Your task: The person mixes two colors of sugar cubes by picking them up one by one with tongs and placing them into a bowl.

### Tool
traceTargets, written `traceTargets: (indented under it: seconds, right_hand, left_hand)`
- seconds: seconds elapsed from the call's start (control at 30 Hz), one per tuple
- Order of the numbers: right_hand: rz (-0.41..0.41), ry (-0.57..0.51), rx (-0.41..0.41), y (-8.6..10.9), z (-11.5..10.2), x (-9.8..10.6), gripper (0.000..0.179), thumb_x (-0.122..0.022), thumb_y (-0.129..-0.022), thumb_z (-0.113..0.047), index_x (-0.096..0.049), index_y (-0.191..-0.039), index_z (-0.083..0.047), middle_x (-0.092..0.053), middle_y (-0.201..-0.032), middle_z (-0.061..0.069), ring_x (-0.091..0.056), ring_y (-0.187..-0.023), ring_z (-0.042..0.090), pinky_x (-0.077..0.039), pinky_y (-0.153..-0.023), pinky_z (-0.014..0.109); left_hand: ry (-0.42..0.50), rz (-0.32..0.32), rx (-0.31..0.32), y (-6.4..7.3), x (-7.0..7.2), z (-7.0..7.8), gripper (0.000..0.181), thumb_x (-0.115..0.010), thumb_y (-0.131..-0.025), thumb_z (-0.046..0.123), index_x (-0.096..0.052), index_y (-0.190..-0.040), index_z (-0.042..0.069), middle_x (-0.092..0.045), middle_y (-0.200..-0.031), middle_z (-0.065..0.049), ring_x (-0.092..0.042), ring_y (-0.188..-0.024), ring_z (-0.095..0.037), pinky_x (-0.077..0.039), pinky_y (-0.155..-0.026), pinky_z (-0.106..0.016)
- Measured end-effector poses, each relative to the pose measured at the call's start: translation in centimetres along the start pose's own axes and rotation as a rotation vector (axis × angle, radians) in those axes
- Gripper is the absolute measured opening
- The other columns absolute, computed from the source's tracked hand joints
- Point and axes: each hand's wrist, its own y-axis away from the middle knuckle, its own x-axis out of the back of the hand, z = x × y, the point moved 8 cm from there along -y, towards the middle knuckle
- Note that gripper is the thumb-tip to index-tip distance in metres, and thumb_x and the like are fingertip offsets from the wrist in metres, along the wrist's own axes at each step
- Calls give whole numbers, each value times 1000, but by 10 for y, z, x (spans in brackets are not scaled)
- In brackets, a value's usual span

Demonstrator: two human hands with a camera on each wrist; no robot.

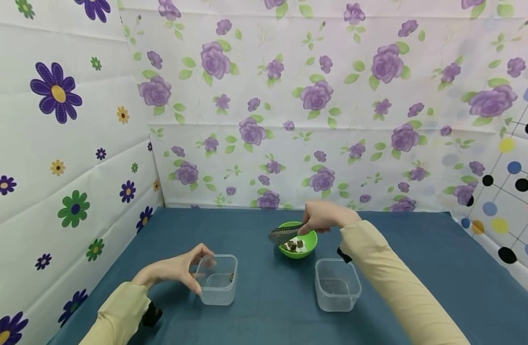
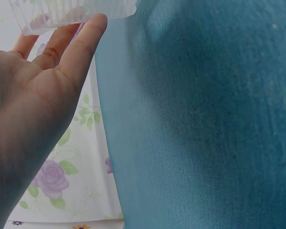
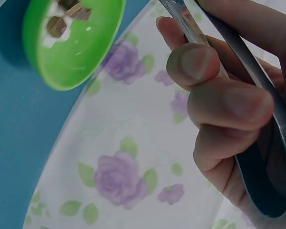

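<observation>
My right hand (image 1: 326,215) grips a pair of metal tongs (image 1: 285,233), whose tips hang over the left side of a green bowl (image 1: 309,243). Several small brown cubes (image 3: 69,12) sit in the bowl together with something white. Whether the tongs pinch anything cannot be seen. My left hand (image 1: 179,268) holds a clear plastic container (image 1: 218,297) by its left side, thumb at the front and fingers behind. Inside that container a small brown piece (image 1: 231,277) shows by the right wall. The left wrist view catches the fingertips (image 2: 97,24) against the container's edge.
A second clear plastic container (image 1: 338,302) stands on the blue tablecloth (image 1: 272,297), in front of the bowl and to its right, below my right forearm. Flowered sheets (image 1: 272,96) rise along the back and left edges of the table, and a dotted one on the right.
</observation>
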Motion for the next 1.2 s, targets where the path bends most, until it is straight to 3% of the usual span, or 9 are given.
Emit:
traceTargets:
  seconds: [0.33, 0.6, 0.73, 0.93, 1.07, 1.2]
  right_hand:
    - [-7, 56, -72, 0, 22, -3, 29, -67, -82, -29, -66, -55, -17, -42, -40, -3, -36, -34, 9, -42, -44, 24]
    - [15, 67, -110, 1, 10, 4, 36, -66, -82, -36, -62, -53, -16, -39, -40, -4, -35, -35, 11, -31, -37, 23]
    - [24, 123, -58, -2, -16, 8, 44, -66, -82, -38, -49, -47, -18, -31, -39, -6, -29, -35, 9, -25, -36, 22]
    - [62, 272, 118, -6, -81, 9, 49, -67, -81, -39, -39, -45, -20, -18, -42, -9, -14, -37, 7, -14, -37, 21]
    - [69, 392, 171, -14, -121, -1, 49, -69, -79, -41, -39, -46, -20, -20, -41, -9, -18, -37, 6, -15, -36, 21]
    - [69, 535, 175, -30, -151, -18, 35, -71, -76, -42, -53, -54, -21, -38, -47, -11, -35, -43, 6, -30, -38, 21]
  left_hand:
    - [-6, 4, -9, 0, 0, 2, 71, -73, -76, 5, -23, -126, -2, -29, -129, -21, -31, -120, -35, -40, -93, -44]
    - [-25, 12, 1, 0, 1, -1, 72, -74, -76, 7, -23, -127, -2, -30, -129, -19, -32, -120, -33, -41, -92, -45]
    - [-22, 11, 7, 0, 1, -1, 73, -74, -76, 7, -23, -127, -2, -31, -130, -18, -32, -120, -33, -40, -93, -45]
    - [-13, 4, 2, -1, 1, 0, 71, -73, -77, 9, -24, -127, -2, -30, -130, -19, -31, -120, -35, -41, -92, -45]
    - [4, 4, 8, -1, 0, -2, 70, -73, -78, 9, -23, -126, -2, -29, -130, -20, -31, -120, -35, -40, -93, -46]
    - [-7, 25, 19, 0, 1, -3, 68, -74, -77, 9, -27, -126, 2, -29, -130, -17, -31, -120, -33, -40, -92, -46]
